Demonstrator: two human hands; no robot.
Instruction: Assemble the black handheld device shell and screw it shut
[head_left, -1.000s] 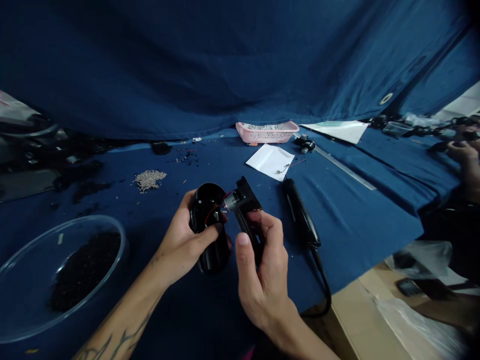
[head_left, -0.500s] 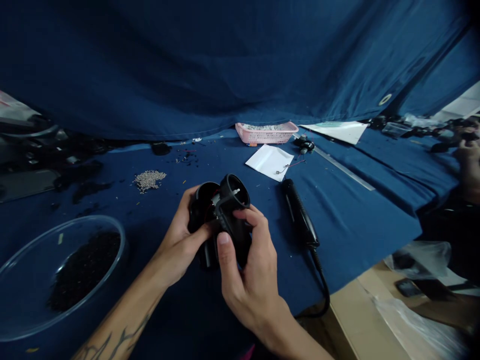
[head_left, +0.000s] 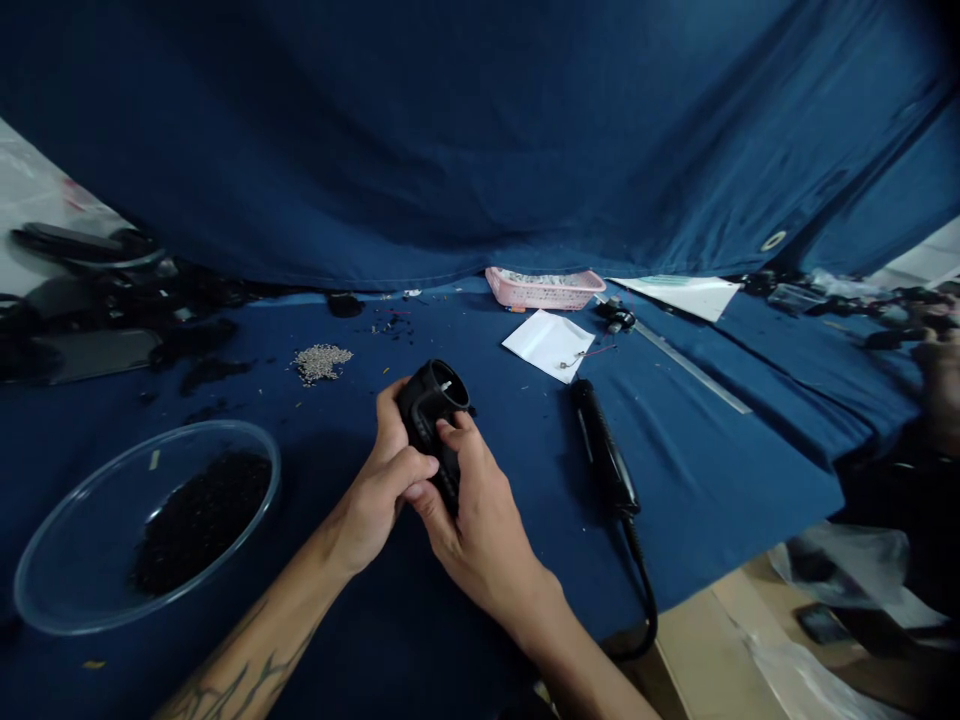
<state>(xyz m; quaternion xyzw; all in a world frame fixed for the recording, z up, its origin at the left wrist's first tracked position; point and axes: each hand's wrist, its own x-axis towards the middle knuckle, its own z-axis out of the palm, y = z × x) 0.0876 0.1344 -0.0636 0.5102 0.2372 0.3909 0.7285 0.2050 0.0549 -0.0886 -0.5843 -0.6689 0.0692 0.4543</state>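
Note:
Both my hands grip a black plastic housing with a round open top and a pale pin inside. My left hand wraps its left side, thumb pressed across the front. My right hand closes round the right side, fingertips on the front and thumb low near the left thumb. The housing's lower part is hidden by my hands. To the right lies a corded black tool with a ribbed handle. Left of my hands is a clear round bowl holding many small black pieces.
A heap of small metal pieces lies on the blue cloth. Behind are a white sheet, a pink basket and a metal ruler. A cardboard box stands below the right edge. Another person's hand shows far right.
The two black housing halves, apart before, are now brought together into one body between my hands. My view has shifted slightly, so the table things appear lower and further right.

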